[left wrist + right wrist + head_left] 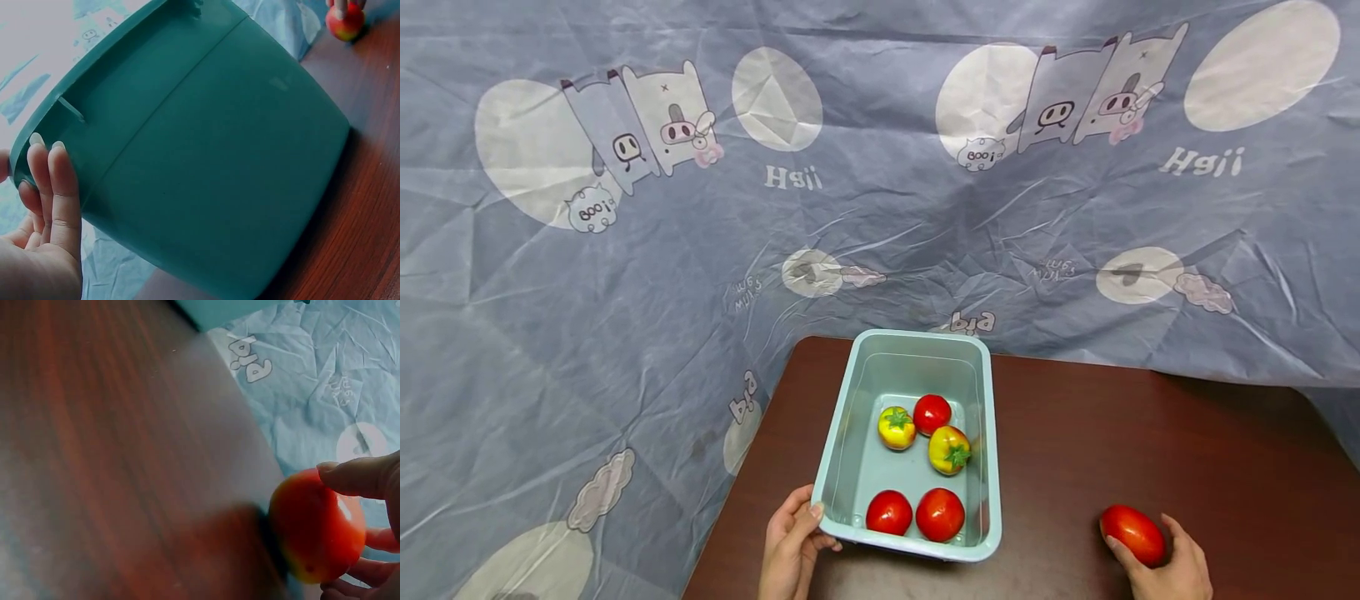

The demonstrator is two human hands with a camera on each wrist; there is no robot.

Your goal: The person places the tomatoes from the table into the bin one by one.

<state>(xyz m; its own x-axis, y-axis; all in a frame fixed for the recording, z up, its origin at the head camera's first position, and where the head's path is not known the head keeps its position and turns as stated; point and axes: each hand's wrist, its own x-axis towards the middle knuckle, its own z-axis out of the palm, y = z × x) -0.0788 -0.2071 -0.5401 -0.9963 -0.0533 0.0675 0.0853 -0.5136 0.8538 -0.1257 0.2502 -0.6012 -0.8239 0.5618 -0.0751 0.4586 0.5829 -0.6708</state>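
Observation:
At the near left corner of the grey-green plastic bin (992,467), my left hand (792,542) grips the rim, thumb on top and fingers beneath. Its fingers (61,194) show against the bin's outer wall (212,156) in the left wrist view. Off to the right of the bin, my right hand (1176,571) holds a smooth red oval fruit (1133,533), mango-like, between thumb and fingers. In the right wrist view this fruit (319,525) shows a yellow-green edge. Whether it touches the table I cannot tell.
Inside the bin lie several round fruits: red ones (940,515) like tomatoes and two yellow ones, one with a green leafy top (950,450). The bin stands on a dark brown wooden table (1060,450). A grey-blue printed cloth (880,208) hangs behind and to the left.

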